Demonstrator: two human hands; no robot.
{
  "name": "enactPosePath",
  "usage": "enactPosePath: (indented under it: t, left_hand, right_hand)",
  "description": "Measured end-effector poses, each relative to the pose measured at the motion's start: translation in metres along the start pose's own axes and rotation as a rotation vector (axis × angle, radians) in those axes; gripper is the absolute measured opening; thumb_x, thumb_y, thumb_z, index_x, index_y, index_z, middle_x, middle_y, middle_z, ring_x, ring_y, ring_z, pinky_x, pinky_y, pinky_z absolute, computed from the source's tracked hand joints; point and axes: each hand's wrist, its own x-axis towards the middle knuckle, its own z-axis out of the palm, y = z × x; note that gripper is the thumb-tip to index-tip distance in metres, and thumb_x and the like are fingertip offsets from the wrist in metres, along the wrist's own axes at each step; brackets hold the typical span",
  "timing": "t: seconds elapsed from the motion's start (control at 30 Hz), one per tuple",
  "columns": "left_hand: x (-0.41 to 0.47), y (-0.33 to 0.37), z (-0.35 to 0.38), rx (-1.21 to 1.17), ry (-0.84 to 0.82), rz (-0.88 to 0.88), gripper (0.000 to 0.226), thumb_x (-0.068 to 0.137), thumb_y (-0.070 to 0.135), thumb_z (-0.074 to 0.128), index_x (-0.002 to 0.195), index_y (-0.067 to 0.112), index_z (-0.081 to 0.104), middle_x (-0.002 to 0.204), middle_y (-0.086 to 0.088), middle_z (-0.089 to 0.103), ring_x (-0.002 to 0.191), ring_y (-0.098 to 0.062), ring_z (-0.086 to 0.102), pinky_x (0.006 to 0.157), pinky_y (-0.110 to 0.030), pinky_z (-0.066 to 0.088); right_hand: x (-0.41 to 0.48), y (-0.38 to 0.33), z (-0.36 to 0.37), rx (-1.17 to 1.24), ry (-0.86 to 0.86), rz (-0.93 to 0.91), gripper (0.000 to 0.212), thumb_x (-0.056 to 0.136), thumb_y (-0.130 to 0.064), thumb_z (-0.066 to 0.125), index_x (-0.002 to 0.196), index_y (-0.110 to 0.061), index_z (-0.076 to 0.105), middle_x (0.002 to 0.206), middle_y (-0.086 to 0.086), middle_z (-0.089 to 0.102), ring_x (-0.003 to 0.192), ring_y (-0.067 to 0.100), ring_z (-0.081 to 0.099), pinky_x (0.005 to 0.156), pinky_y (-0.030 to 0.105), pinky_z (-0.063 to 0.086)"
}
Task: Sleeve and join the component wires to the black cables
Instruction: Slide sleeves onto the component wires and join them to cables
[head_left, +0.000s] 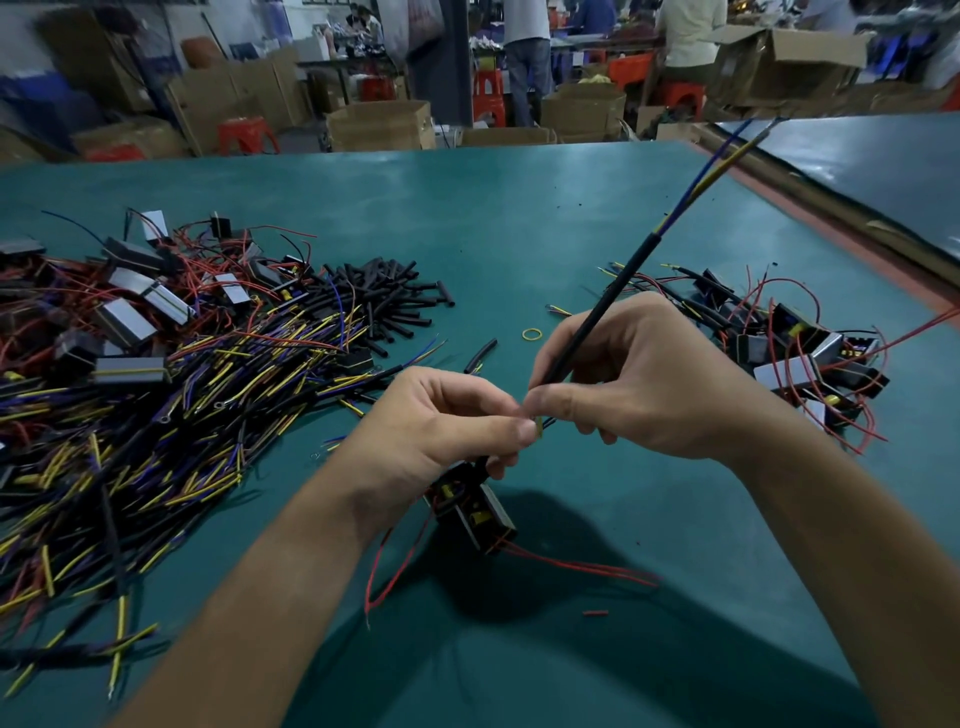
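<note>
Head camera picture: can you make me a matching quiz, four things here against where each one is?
1 black cable
2 black sleeves
3 rubber band
4 component

A lying alone on the green table
B under the left hand
C in the right hand, slanting up
D heaped beside the wire pile

Pairs: 1-C, 2-D, 3-A, 4-B

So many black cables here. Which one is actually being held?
The black cable slanting up through the right hand, its blue and yellow wires in the air; the others lie in the heap on the table.
</note>
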Motion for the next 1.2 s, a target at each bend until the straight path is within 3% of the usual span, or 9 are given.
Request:
enactPosePath:
  t: [0.1, 0.2, 0.3, 0.4, 0.63, 0.8, 0.97, 1.2]
  left_hand:
    - [-0.001, 0.002, 0.001, 0.099, 0.01, 0.025, 0.012, 0.063, 0.001, 0.082, 0.062, 0.01, 0.074, 0.054, -0.007, 0.063, 0.047, -0.013, 0.053, 0.051, -0.02, 0.045]
    - [0.0, 0.002, 0.003, 0.164, 0.06, 0.05, 0.024, 0.072, -0.009, 0.076, 0.058, 0.01, 0.073, 0.05, -0.005, 0.061, 0.043, -0.009, 0.051, 0.047, -0.016, 0.042]
    - [0.002, 0.0, 0.005, 0.236, 0.124, 0.093, 0.023, 0.075, -0.009, 0.074, 0.059, 0.008, 0.071, 0.047, -0.001, 0.059, 0.041, -0.009, 0.047, 0.044, -0.015, 0.038]
    - [0.004, -0.005, 0.006, 0.253, 0.217, 0.126, 0.021, 0.075, -0.009, 0.075, 0.059, 0.005, 0.069, 0.046, 0.0, 0.058, 0.04, -0.009, 0.046, 0.043, -0.016, 0.037]
    - [0.003, -0.01, 0.01, 0.435, 0.365, 0.257, 0.005, 0.066, 0.012, 0.072, 0.061, 0.011, 0.07, 0.053, 0.0, 0.064, 0.046, -0.007, 0.053, 0.047, -0.02, 0.042]
    - [0.002, -0.013, 0.01, 0.633, 0.435, 0.4, 0.012, 0.069, 0.008, 0.073, 0.062, 0.016, 0.07, 0.054, 0.003, 0.063, 0.047, -0.011, 0.057, 0.048, -0.023, 0.045]
    - [0.002, -0.015, 0.01, 0.789, 0.469, 0.546, 0.012, 0.071, 0.005, 0.076, 0.064, 0.014, 0.071, 0.056, 0.004, 0.064, 0.05, -0.014, 0.058, 0.049, -0.03, 0.046]
    - [0.003, -0.018, 0.007, 0.933, 0.458, 0.677, 0.017, 0.072, -0.001, 0.077, 0.064, 0.011, 0.067, 0.058, 0.003, 0.06, 0.053, -0.015, 0.053, 0.051, -0.032, 0.045]
  right_hand:
    - [-0.001, -0.002, 0.002, -0.014, -0.025, -0.002, 0.019, 0.082, -0.01, 0.078, 0.067, -0.019, 0.07, 0.053, -0.011, 0.063, 0.047, 0.004, 0.054, 0.043, 0.023, 0.044]
    - [-0.002, -0.003, 0.004, -0.065, -0.021, -0.023, 0.017, 0.082, -0.014, 0.079, 0.069, -0.02, 0.071, 0.056, -0.013, 0.063, 0.048, 0.001, 0.049, 0.045, 0.02, 0.038]
    - [-0.002, -0.003, 0.004, -0.166, 0.02, -0.026, 0.015, 0.082, -0.021, 0.079, 0.07, -0.021, 0.07, 0.057, -0.011, 0.063, 0.05, 0.023, 0.047, 0.045, 0.035, 0.038]
    - [0.0, -0.001, 0.005, -0.19, 0.038, -0.014, 0.016, 0.084, -0.022, 0.076, 0.07, -0.019, 0.069, 0.058, -0.005, 0.062, 0.055, 0.029, 0.051, 0.049, 0.039, 0.041]
    - [0.001, 0.001, 0.007, -0.133, 0.027, 0.117, 0.013, 0.085, -0.016, 0.072, 0.071, -0.015, 0.071, 0.059, 0.003, 0.065, 0.05, 0.006, 0.05, 0.048, 0.028, 0.044]
    - [0.004, 0.004, 0.014, -0.041, 0.092, 0.275, 0.015, 0.082, -0.011, 0.07, 0.068, -0.006, 0.072, 0.059, 0.01, 0.067, 0.044, 0.011, 0.051, 0.043, 0.024, 0.045]
    - [0.008, 0.006, 0.018, 0.041, 0.121, 0.398, 0.015, 0.079, -0.01, 0.07, 0.067, -0.001, 0.071, 0.053, 0.005, 0.064, 0.043, 0.009, 0.051, 0.042, 0.021, 0.043]
    - [0.01, 0.007, 0.022, 0.106, 0.13, 0.451, 0.016, 0.079, -0.007, 0.071, 0.067, 0.003, 0.07, 0.052, 0.003, 0.063, 0.042, 0.01, 0.046, 0.041, 0.019, 0.04]
